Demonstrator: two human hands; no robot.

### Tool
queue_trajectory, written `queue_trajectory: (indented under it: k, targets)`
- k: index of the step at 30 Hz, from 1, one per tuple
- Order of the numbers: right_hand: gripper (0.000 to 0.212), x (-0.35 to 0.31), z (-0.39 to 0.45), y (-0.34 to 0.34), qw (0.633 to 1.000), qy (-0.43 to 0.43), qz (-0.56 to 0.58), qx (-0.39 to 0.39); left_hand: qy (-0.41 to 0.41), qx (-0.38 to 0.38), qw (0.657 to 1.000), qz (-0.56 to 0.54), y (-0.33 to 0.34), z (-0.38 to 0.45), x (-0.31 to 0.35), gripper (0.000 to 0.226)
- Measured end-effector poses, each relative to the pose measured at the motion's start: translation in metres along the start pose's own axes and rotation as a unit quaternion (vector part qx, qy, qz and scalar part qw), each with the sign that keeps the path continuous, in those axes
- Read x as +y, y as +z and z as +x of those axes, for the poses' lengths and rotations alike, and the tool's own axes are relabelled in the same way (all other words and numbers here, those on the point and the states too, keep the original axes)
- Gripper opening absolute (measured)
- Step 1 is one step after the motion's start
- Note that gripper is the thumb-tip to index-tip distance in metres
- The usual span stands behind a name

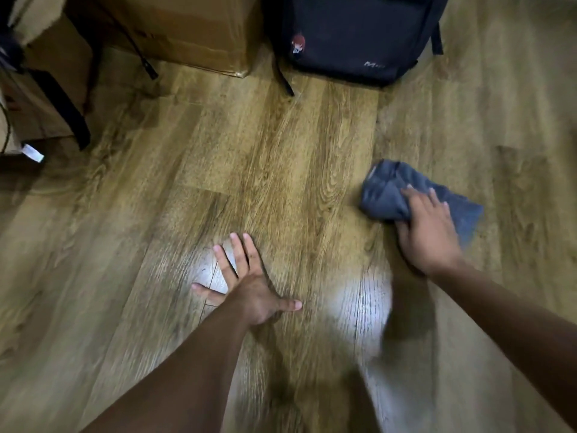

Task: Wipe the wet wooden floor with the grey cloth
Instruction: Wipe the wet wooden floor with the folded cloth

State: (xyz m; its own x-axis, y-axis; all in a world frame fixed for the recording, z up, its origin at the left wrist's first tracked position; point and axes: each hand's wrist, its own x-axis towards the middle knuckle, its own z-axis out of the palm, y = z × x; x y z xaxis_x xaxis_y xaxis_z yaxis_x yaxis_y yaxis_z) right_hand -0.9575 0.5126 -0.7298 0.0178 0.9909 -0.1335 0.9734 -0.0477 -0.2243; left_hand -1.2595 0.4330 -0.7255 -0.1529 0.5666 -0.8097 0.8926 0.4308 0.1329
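Observation:
A crumpled grey cloth (pixel 387 195) lies on the wooden floor (pixel 281 170) at the right. My right hand (pixel 427 229) lies on top of the cloth, fingers laid over it and thumb tucked under its near edge, gripping it. My left hand (pixel 246 282) rests flat on the floor in the lower middle, fingers spread wide and holding nothing. Shiny pale patches on the planks show beside the left hand and between my two arms.
A black backpack (pixel 359 35) stands at the back right, its strap (pixel 285 82) trailing onto the floor. A cardboard box (pixel 193 29) sits at the back middle. Dark straps and another box (pixel 46 89) crowd the left edge.

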Motion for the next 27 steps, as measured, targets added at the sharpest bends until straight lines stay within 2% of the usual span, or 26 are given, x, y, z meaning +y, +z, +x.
queue_trajectory:
  k: [3,5,7,10,13,17,20,22,25,27]
  targets:
    - [0.057,-0.053,0.059,0.012,0.998,0.064,0.021,0.012,-0.005,0.007,1.0,0.002,0.0,0.0,0.0,0.173]
    - [0.06,-0.096,0.078,0.022,0.997,0.074,0.026,0.007,-0.005,0.015,1.0,0.009,0.001,0.001,-0.001,0.174]
    - [0.066,-0.133,0.074,0.032,1.0,0.017,0.011,0.005,-0.008,0.024,1.0,0.018,0.004,0.004,-0.001,0.175]
    - [0.065,-0.162,0.027,0.048,0.987,-0.154,-0.037,-0.027,-0.021,0.041,0.999,0.024,0.008,0.011,-0.003,0.18]
    - [0.06,-0.144,-0.033,0.052,0.962,-0.26,-0.062,-0.047,-0.014,0.055,0.998,0.028,0.012,0.014,-0.008,0.182]
    - [0.057,-0.078,-0.097,0.043,0.947,-0.3,-0.09,-0.074,-0.02,0.064,0.997,0.025,0.011,0.006,0.0,0.176]
    - [0.063,-0.018,-0.119,0.026,0.936,-0.322,-0.11,-0.088,-0.013,0.046,0.999,0.023,0.007,0.003,0.002,0.174]
    - [0.062,0.018,-0.114,0.016,0.949,-0.287,-0.105,-0.078,-0.015,0.034,0.999,0.025,0.002,0.002,0.001,0.176]
    - [0.064,0.041,-0.077,0.004,0.989,-0.128,-0.051,-0.054,-0.017,0.026,0.999,0.031,0.001,0.0,0.003,0.176]
    - [0.061,0.028,-0.037,0.002,0.998,-0.05,-0.019,-0.022,-0.015,0.027,0.999,0.034,0.001,-0.002,0.004,0.175]
